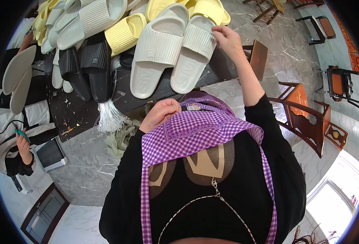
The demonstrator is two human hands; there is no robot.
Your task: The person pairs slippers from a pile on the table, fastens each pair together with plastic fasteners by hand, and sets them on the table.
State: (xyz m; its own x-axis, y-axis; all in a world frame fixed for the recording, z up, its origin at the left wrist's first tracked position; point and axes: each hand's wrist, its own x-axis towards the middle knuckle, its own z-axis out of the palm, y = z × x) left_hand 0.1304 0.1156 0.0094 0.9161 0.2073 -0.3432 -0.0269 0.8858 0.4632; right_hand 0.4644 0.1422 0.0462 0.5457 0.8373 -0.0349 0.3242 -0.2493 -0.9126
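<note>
Two large pale grey slide slippers (155, 46) lie side by side at the dark table's near edge, toes away from me. My right hand (229, 42) is at the outer edge of the right slipper's strap (200, 35), thumb and fingertips pinched together; anything between them is too small to make out. My left hand (161, 114) is closed in front of my waist, next to the top of my purple checked apron (195, 126). Whatever its curled fingers hold is hidden. A bundle of clear thin plastic strands (109, 116) hangs over the table edge, left of the slippers.
Black slippers (95, 67), a yellow slipper (124, 32) and a heap of grey ones (90, 18) cover the dark table (76, 116). At far left, a co-worker's hand (24, 144) holds a teal-handled tool. Wooden chairs (305, 116) stand at right.
</note>
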